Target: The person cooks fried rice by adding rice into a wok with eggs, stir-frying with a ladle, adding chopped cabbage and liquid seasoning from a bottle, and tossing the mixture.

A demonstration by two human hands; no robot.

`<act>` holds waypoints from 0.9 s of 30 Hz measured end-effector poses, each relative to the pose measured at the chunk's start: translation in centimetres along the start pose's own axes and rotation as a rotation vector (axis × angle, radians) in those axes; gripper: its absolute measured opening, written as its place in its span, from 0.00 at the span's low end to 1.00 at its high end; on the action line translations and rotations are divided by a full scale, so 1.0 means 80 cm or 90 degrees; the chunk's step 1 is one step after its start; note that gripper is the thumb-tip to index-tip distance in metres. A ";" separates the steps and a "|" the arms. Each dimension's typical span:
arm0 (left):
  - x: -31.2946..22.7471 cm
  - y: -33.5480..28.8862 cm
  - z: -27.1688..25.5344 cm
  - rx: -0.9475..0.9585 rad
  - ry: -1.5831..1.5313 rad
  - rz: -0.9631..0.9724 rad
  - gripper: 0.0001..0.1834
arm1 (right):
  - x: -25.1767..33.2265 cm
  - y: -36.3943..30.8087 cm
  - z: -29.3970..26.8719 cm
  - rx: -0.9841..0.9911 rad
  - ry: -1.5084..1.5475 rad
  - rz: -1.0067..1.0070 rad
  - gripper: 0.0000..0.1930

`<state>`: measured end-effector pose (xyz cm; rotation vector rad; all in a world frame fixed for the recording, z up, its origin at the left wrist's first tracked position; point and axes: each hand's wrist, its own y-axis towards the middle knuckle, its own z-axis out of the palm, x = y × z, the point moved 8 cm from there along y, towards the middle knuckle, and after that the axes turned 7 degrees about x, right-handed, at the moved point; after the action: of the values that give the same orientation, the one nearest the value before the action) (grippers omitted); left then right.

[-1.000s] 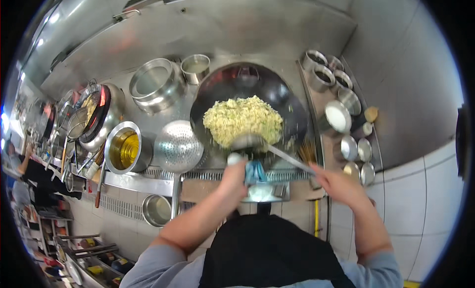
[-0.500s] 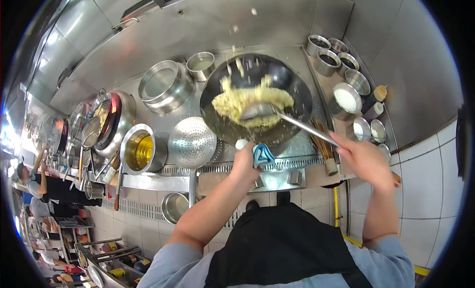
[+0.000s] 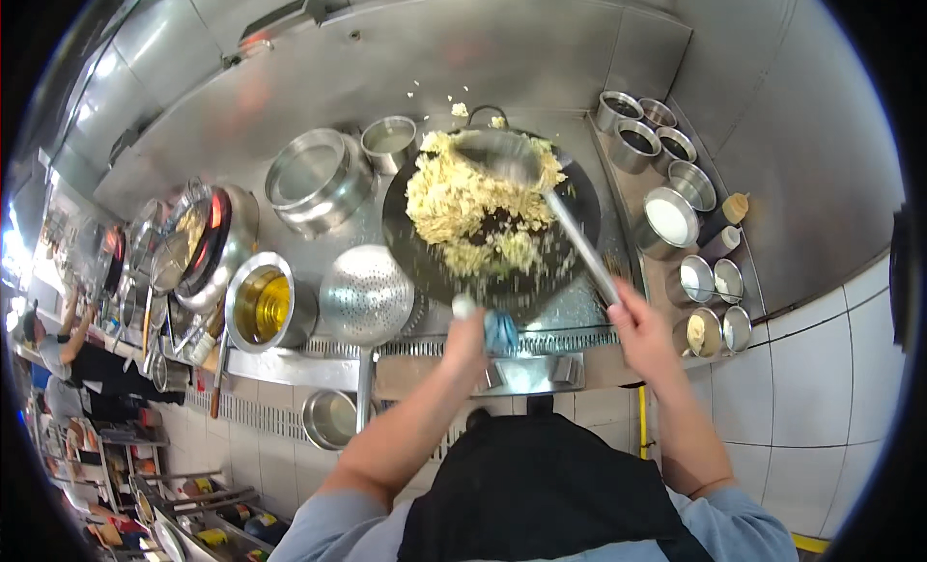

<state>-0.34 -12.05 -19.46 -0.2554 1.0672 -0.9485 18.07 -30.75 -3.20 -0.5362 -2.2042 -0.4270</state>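
Note:
A black wok [image 3: 582, 210] holds a heap of yellowish fried rice [image 3: 454, 200]. Loose grains fly up along its far rim and others blur as they fall toward the near side. At the near rim, my left hand [image 3: 465, 350] is closed on a folded blue cloth [image 3: 501, 332]. A small white tip shows above that hand; I cannot make out what it is. My right hand [image 3: 645, 338] grips the long handle of a metal ladle [image 3: 581, 245]. The ladle's blurred bowl lies over the rice at the far side of the wok.
Left of the wok are a perforated strainer [image 3: 365, 296], a pot of yellow oil [image 3: 311, 306] and steel pots [image 3: 319, 217]. Along the right stand several seasoning containers [image 3: 668, 221] and squeeze bottles [image 3: 731, 210]. Co-workers [image 3: 97, 361] stand far left.
The ladle bowl has moved from the wok's middle to its far side. My right hand has come leftward and slightly down. Rice now spreads wider, and the wok's far handle shows.

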 end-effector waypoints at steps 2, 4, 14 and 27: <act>-0.042 0.033 0.018 0.020 0.048 -0.010 0.11 | 0.084 0.001 -0.034 0.071 0.177 0.022 0.32; -0.045 0.047 0.006 0.012 0.060 -0.053 0.13 | 0.170 0.003 -0.063 0.126 0.367 0.004 0.34; 0.012 -0.043 0.001 0.108 -0.004 -0.181 0.21 | -0.066 0.064 0.112 0.357 0.789 0.413 0.30; -0.012 -0.046 0.004 0.137 -0.043 -0.095 0.16 | -0.058 0.154 0.137 0.369 0.716 0.460 0.26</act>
<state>-2.15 -13.56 -16.49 -0.1901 0.8851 -1.1712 20.07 -16.22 -12.04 -0.5296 -0.8769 0.2720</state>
